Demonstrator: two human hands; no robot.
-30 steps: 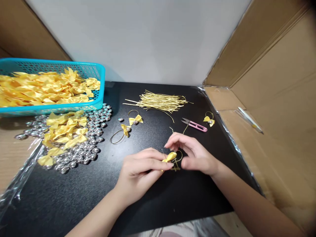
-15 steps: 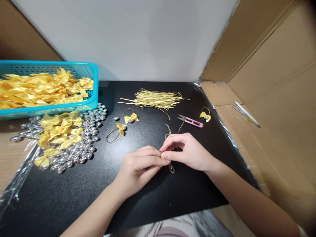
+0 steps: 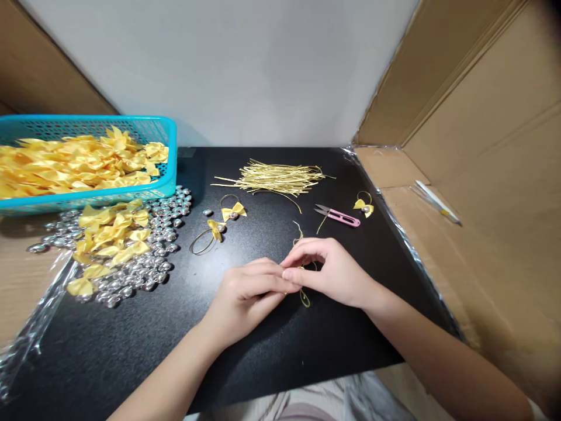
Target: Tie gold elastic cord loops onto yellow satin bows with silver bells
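Note:
My left hand (image 3: 248,295) and my right hand (image 3: 335,272) meet over the black table, fingertips pinched together at one spot. A sliver of yellow shows under the left fingertips; the rest of that small piece is hidden by my fingers. Beneath the right fingers a thin gold cord loop (image 3: 305,299) sticks out, and I cannot tell whether it is held. Just beyond the right hand lies a loose bit of gold cord (image 3: 298,231). Pink thread snips (image 3: 344,218) lie past it. Two yellow bows with silver beads and cord loops, a farther bow (image 3: 234,211) and a nearer bow (image 3: 215,230), rest ahead of my left hand.
A turquoise basket (image 3: 170,158) full of yellow bows stands at the left. Before it are loose bows (image 3: 116,231) and many silver beads (image 3: 144,275). Gold cords (image 3: 280,178) lie in a bundle at the back. Another finished-looking bow (image 3: 363,206) and a white pen-like tool (image 3: 438,202) are at right.
The view has shifted slightly. Both hands stay pinched together at nearly the same place, with only small finger movement; the things on the table keep their places.

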